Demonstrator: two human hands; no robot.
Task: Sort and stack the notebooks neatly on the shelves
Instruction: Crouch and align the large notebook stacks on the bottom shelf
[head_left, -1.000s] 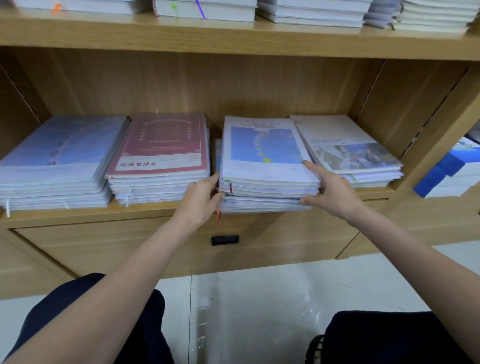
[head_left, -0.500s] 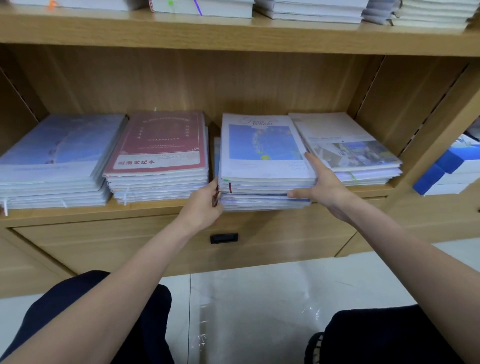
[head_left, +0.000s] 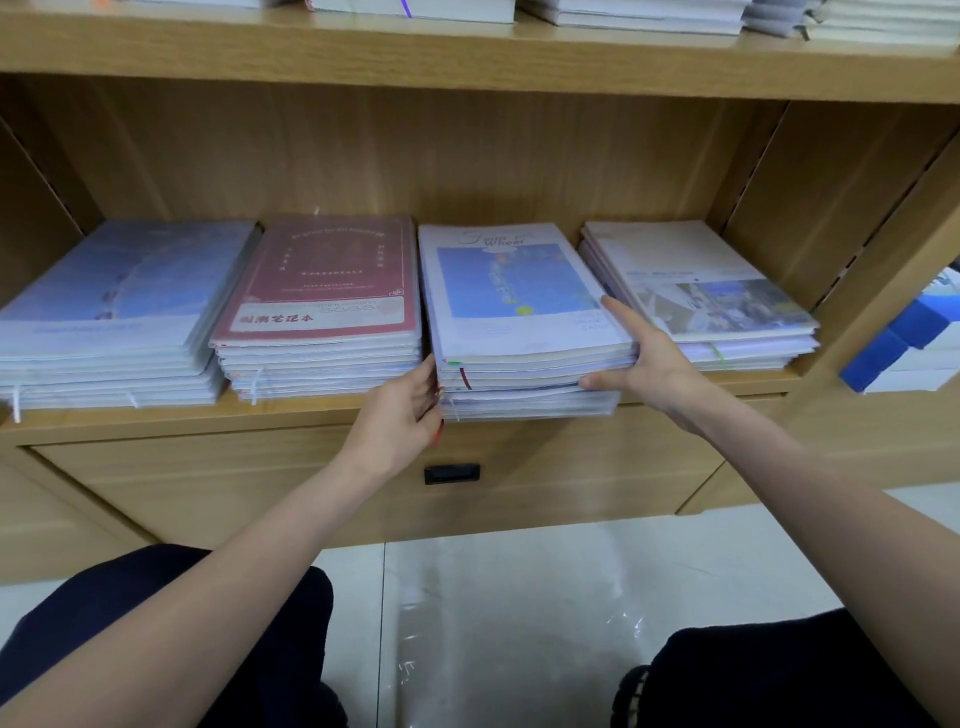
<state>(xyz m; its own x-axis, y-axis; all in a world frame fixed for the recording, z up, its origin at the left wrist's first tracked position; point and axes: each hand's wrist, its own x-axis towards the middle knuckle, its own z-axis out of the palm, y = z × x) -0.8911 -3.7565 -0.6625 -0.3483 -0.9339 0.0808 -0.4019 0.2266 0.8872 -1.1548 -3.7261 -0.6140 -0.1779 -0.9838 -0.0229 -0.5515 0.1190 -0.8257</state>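
Four notebook stacks lie on the middle shelf (head_left: 156, 415): a pale blue stack (head_left: 104, 312), a red-covered stack (head_left: 322, 291), a stack topped by a blue picture cover (head_left: 514, 296), and a right stack with a photo cover (head_left: 691, 291). My left hand (head_left: 405, 410) presses flat against the left front corner of the blue-picture stack. My right hand (head_left: 644, 358) lies along that stack's right side, with straight fingers on the top edge and the thumb against the front edge. The stack's lower notebooks overhang the shelf's front edge.
More notebook stacks (head_left: 634, 15) sit on the upper shelf. A drawer with a black handle (head_left: 451, 474) is below the middle shelf. Blue and white boxes (head_left: 914, 338) stand in the bay to the right. My knees are over a white floor (head_left: 519, 597).
The blue-picture stack has shifted left against the red stack, opening a gap to the right stack. Its upper and lower notebooks now line up better. Both hands followed the stack.
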